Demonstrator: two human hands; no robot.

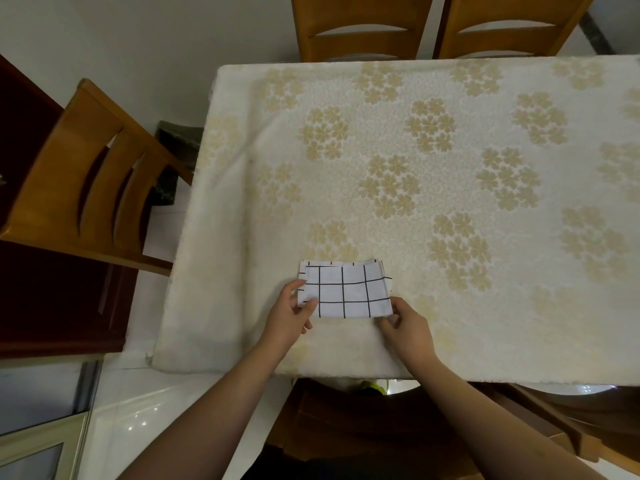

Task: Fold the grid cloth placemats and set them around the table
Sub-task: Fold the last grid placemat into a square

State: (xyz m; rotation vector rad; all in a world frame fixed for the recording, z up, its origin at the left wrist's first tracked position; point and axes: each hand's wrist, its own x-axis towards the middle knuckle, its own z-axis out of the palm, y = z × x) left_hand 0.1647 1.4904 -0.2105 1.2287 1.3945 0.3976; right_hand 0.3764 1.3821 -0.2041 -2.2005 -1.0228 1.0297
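Cream floral-clothed worktop (450,168) ringed by wooden chairs (360,26), seen from above. One grid cloth placemat (349,289) folded small, lying flat near the front edge. Left hand (294,313) pinching its left edge, narrow grip; right hand (403,318) nipping the lower right corner. No other placemats visible; apparently early, setting around still ahead.

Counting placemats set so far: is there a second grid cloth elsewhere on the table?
No, only one folded grid cloth shows on the table.
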